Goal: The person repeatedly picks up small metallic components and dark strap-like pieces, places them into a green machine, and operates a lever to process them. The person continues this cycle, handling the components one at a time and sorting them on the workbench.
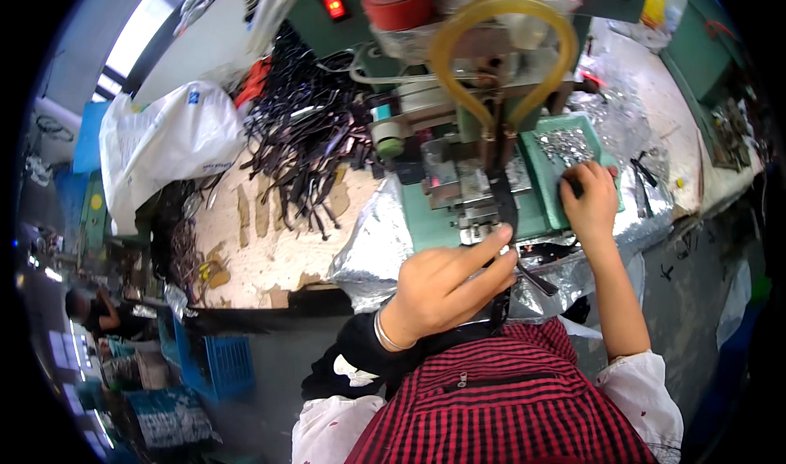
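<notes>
My left hand [442, 290] is at the front of a green bench machine [471, 173], its thumb and fingers pinching a black strap [507, 208]. The strap runs up under the machine's head, and loose dark ends hang below my fingers. My right hand [593, 203] rests over a light green tray [541, 187] to the right of the machine. Small shiny metal pieces [563, 144] lie in the tray's far part. The right fingers are curled together beside something dark; what they hold, if anything, I cannot make out.
A heap of black straps [307, 136] lies left of the machine, with a white plastic bag [172, 132] beyond it. A yellow tube [446, 38] loops before the machine head. Silver foil [375, 243] covers the bench's front edge. A blue crate [219, 366] stands on the floor at left.
</notes>
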Demonstrator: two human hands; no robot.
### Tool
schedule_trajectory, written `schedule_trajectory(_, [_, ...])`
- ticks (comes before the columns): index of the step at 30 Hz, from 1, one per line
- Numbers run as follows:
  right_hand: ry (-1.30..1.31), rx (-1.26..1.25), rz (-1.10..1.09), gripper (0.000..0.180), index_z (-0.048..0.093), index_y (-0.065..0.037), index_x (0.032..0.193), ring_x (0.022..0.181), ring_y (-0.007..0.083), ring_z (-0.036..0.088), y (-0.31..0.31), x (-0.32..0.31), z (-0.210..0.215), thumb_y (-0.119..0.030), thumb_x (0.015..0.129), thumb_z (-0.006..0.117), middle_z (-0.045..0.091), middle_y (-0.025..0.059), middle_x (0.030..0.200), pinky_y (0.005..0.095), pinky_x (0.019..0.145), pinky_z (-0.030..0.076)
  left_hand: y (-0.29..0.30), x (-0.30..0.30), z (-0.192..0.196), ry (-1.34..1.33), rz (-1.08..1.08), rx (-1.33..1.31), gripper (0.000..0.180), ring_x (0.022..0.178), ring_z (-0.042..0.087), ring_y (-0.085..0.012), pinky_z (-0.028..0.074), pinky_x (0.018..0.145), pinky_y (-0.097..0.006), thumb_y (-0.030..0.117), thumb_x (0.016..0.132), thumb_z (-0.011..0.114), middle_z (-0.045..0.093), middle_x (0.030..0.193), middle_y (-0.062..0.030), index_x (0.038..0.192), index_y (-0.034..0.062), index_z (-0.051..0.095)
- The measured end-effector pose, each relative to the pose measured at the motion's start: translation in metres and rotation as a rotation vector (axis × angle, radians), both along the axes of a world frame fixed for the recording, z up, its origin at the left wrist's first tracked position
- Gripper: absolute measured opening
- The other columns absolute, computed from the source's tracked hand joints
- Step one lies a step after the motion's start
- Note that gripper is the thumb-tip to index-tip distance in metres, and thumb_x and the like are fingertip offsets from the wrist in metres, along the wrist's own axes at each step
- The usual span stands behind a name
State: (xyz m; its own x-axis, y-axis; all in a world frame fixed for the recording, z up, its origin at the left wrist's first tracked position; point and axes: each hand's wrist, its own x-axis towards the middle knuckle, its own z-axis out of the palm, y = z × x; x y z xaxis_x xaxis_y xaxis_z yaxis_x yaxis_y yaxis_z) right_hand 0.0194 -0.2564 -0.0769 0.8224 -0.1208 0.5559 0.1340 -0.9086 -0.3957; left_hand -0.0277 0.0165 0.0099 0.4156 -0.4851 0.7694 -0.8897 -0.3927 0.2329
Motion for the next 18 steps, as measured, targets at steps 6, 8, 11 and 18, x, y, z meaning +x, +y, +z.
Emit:
schedule_trajectory(6, [-0.004, 0.429, 0.012, 0.017, 0.069, 0.0, 0.104, 0.087, 0.0217, 0.066, 0.002, -0.019, 0.004, 0.001, 0.089, 0.062, 0.068, 0.0094, 0.092, 0.0315, 0.081, 0.05, 0.055, 0.043, -0.048, 0.355, 0.584, -0.278, 0.086, 0.119, 0.055, -0.0355, 0.047, 0.096, -0.039, 0.006, 0.069, 0.085, 0.055, 0.134, -0.0255, 0.143, -0.0014, 0.042])
schedule_trajectory(8, [-0.024, 0.374, 0.167, 0.019, 0.07, -0.001, 0.107, 0.089, 0.0231, 0.065, 0.022, -0.008, 0.023, 0.002, 0.089, 0.062, 0.067, 0.0102, 0.093, 0.0312, 0.082, 0.05, 0.076, 0.076, -0.074, 0.397, 0.642, -0.033, 0.105, 0.136, 0.037, -0.0445, 0.036, 0.111, -0.046, 0.008, 0.069, 0.084, 0.033, 0.151, -0.0285, 0.152, -0.0063, 0.022])
schedule_trajectory(11, [-0.091, 0.279, 0.261, 0.018, 0.071, 0.0, 0.105, 0.089, 0.0251, 0.064, 0.039, 0.006, 0.034, 0.003, 0.09, 0.061, 0.066, 0.0114, 0.092, 0.0308, 0.082, 0.049, 0.083, 0.135, -0.104, 0.519, 0.64, 0.035, 0.114, 0.134, 0.038, -0.0462, 0.032, 0.114, -0.046, 0.019, 0.064, 0.089, 0.039, 0.147, -0.0295, 0.152, -0.0063, 0.022])
schedule_trajectory(18, [0.074, 0.496, 0.149, 0.015, 0.072, 0.0, 0.101, 0.085, 0.0156, 0.063, 0.007, -0.013, 0.015, 0.003, 0.089, 0.064, 0.067, 0.0063, 0.092, 0.0267, 0.079, 0.048, 0.161, 0.152, -0.029, 0.174, 0.964, 0.145, 0.03, 0.102, 0.062, -0.0324, 0.05, 0.09, -0.043, 0.022, 0.074, 0.079, 0.067, 0.105, -0.0134, 0.094, 0.0007, 0.071])
